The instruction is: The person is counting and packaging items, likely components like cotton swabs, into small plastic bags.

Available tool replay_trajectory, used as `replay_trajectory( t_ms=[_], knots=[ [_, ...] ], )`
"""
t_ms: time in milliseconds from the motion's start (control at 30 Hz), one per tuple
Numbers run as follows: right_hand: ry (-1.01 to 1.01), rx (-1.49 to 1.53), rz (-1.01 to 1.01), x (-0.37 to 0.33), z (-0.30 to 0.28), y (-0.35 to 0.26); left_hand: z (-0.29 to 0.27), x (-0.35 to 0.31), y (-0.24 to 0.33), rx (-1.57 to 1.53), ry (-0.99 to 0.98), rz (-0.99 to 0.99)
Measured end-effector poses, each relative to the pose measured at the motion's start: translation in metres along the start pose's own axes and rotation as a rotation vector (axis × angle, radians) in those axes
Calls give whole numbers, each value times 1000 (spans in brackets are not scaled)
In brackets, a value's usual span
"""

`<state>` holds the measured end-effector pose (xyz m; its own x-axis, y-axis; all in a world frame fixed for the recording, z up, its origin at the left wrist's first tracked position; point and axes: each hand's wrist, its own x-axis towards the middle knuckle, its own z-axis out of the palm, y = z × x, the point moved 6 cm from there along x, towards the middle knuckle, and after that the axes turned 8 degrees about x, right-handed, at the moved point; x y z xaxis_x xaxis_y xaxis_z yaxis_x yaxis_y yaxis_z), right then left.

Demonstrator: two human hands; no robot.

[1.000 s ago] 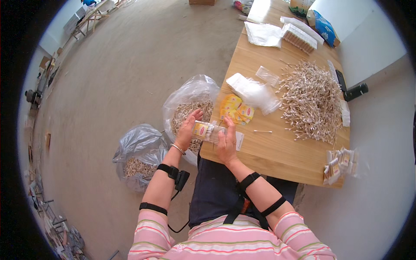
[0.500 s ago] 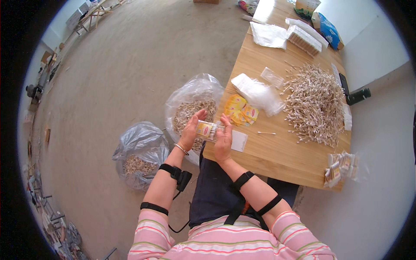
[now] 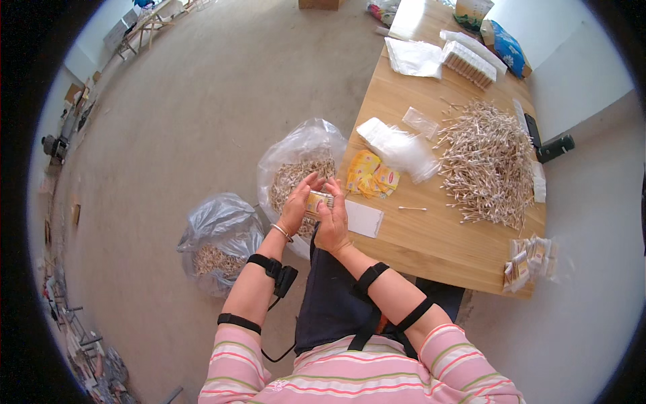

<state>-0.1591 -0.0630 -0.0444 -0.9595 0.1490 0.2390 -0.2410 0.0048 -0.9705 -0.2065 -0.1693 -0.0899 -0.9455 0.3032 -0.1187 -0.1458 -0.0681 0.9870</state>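
A small packet of cotton swabs [image 3: 319, 203] with a yellow label is held just off the left edge of the wooden table [image 3: 444, 249]. The left hand [image 3: 296, 206] and right hand [image 3: 332, 221] grasp it from opposite sides, though the fingers hide how firmly. A white card [image 3: 365, 219] lies beside that edge; bare wood runs rightward past a single swab [image 3: 412, 209] to a loose heap [image 3: 488, 165]. Beneath the hands, a clear bag [image 3: 323, 132] contains loose swabs; a greyish bag [image 3: 222, 213] farther left holds more. Floor [image 3: 155, 148] stretches beyond both.
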Motion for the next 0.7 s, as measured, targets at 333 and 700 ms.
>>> replay_trajectory(
  t_ms=[333, 700],
  knots=[
    [279, -1011, -169, 1, -126, -29, -8, -5, -16, -207, 94, -170],
    [175, -810, -128, -31, -189, -18, 31, -9, 45, 1176, 622, 197]
  ],
)
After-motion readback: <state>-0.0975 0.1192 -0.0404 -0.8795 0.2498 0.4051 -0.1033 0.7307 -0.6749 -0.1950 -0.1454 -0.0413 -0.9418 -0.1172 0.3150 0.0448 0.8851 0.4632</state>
